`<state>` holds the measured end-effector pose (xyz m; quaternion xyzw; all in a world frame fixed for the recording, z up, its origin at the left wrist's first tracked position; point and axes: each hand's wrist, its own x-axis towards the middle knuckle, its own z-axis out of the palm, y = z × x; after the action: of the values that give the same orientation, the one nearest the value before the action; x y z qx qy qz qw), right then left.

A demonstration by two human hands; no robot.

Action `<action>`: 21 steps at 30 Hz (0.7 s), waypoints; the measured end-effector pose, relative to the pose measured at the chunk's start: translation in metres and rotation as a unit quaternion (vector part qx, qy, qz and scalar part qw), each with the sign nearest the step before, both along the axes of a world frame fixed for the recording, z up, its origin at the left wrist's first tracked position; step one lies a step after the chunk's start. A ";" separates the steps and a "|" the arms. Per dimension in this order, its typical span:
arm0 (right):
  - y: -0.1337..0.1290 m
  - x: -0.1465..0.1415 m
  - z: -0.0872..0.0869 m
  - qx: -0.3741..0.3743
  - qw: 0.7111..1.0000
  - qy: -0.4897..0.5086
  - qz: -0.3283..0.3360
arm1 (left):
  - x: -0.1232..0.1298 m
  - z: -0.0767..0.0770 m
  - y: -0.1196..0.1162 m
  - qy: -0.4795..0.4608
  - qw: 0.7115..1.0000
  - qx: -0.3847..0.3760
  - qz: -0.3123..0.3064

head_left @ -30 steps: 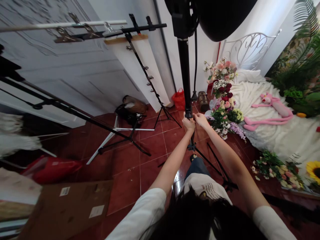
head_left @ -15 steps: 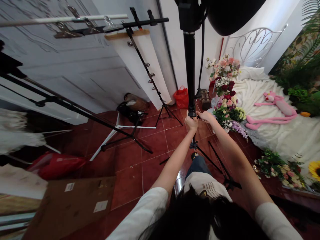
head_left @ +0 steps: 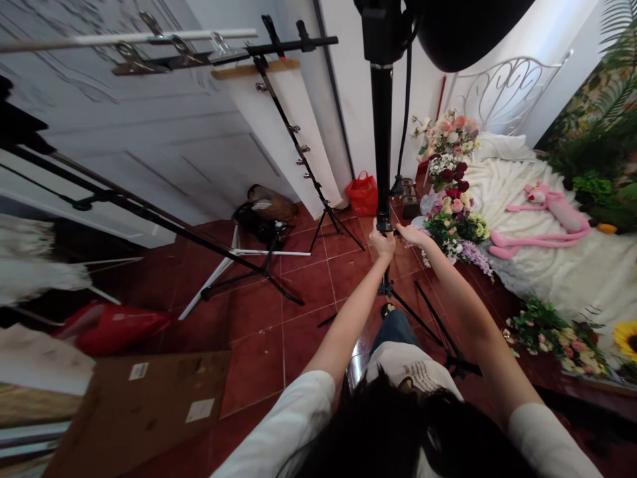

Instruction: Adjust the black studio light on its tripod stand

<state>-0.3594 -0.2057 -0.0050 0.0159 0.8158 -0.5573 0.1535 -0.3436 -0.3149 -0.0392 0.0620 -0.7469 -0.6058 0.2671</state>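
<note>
A black light stand (head_left: 382, 133) rises in front of me, its pole slightly tilted. My left hand (head_left: 383, 244) is wrapped around the pole just below a black locking collar (head_left: 383, 224). My right hand (head_left: 412, 235) is beside the collar on its right side, fingers extended towards it and apart from the pole. Whether a fingertip still touches the collar's knob is too small to tell. A large black lamp head (head_left: 462, 30) is at the top of the stand, and a black cable (head_left: 406, 113) hangs along the pole.
The stand's legs (head_left: 423, 318) spread near my feet. Left are another black stand (head_left: 149, 216), a white backdrop (head_left: 293, 126) with clips, and a cardboard box (head_left: 149, 405). Right, flowers (head_left: 452, 192) border a white-draped bed (head_left: 552, 265) holding a pink plush toy (head_left: 560, 206). A red bag (head_left: 362, 194) stands behind.
The pole and lamp head have shifted slightly to the right, with my left hand still around the pole. My right hand's fingers have loosened and moved a little away from the collar.
</note>
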 end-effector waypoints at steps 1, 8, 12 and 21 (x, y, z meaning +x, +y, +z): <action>0.002 0.002 0.000 0.002 1.000 -0.018 0.018 | 0.001 0.001 0.000 0.001 1.000 -0.002 -0.002; 0.005 0.017 -0.007 -0.063 0.996 0.056 0.030 | 0.003 0.003 0.000 0.004 1.000 -0.010 0.002; 0.013 0.020 -0.014 -0.129 0.989 0.057 0.047 | 0.003 0.003 0.000 0.013 1.000 -0.007 -0.008; 0.024 0.018 -0.012 -0.176 0.981 0.049 0.061 | 0.003 0.002 -0.001 0.010 1.000 -0.012 -0.006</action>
<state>-0.3417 -0.1819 -0.0166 -0.0886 0.7111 -0.6816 0.1479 -0.3406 -0.3160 -0.0375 0.0480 -0.7515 -0.5994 0.2713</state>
